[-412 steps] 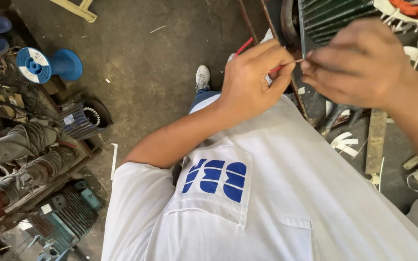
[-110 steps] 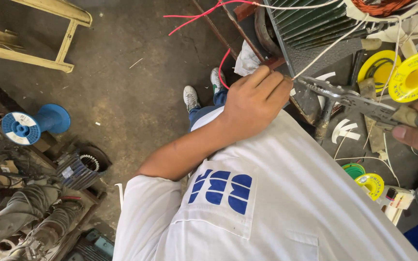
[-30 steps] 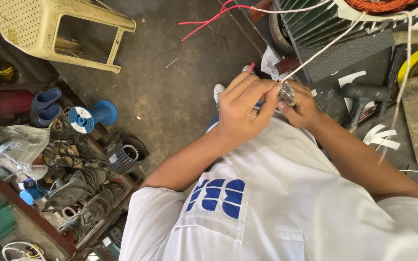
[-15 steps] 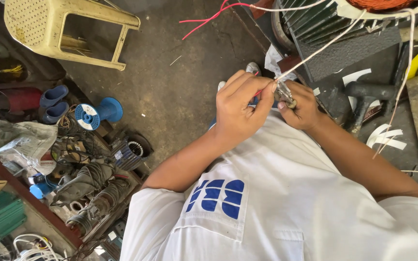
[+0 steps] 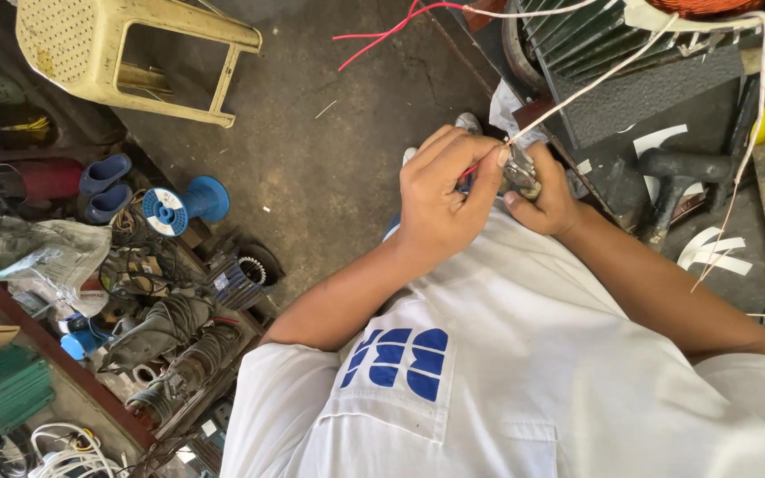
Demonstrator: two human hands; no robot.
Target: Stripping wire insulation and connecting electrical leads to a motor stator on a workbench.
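Fingers of left hand (image 5: 443, 190) pinch thin white wire (image 5: 588, 84); right hand (image 5: 537, 190) grips metal pliers (image 5: 519, 168).

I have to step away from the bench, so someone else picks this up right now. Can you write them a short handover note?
Left hand: pinching the end of the white wire with its fingertips, close to the chest.
Right hand: gripping small pliers at the same spot on the wire.
The wire runs up to the motor on the bench; a red wire trails over the floor.
Done: wire end brought into the pliers.
Left: whether the end has been worked cannot be told.
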